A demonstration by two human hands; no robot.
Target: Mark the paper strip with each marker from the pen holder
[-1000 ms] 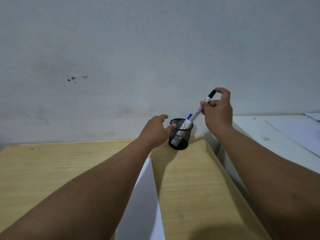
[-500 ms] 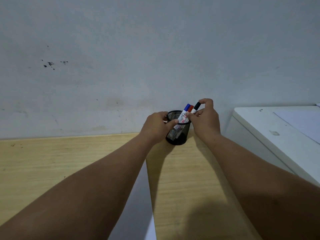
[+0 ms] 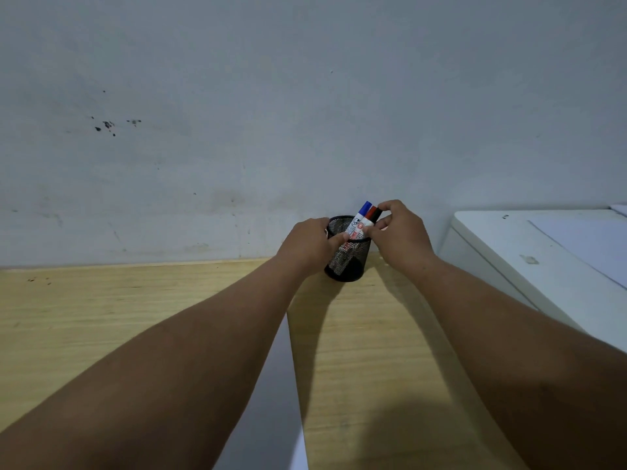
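Pale grey wall [image 3: 305, 96], scuffed and dotted with a few dark specks on the left, fills the upper half of the view, and a light wooden desk [image 3: 101, 317] runs along its foot. At the back of the desk, close to the wall, stands a black mesh pen holder [image 3: 349, 262]. Three markers lean in it toward the right: one with a blue cap [image 3: 364, 207], one with a red cap [image 3: 372, 212] just beside it, and one with a black cap [image 3: 377, 215] mostly hidden under fingers.

The left hand [image 3: 308, 245] is wrapped around the holder's left side, thumb lying across its front rim. The right hand [image 3: 400, 235] reaches over the right rim with its fingertips [image 3: 385, 207] pinched around the tops of the markers; it seems to grip the black-capped one, though the fingers cover too much to be sure.

A white paper strip [image 3: 271, 401] lies on the desk between the two forearms, running toward the near edge, partly covered by the left arm. To the right sits a white cabinet [image 3: 543, 266], lying against the desk's edge.
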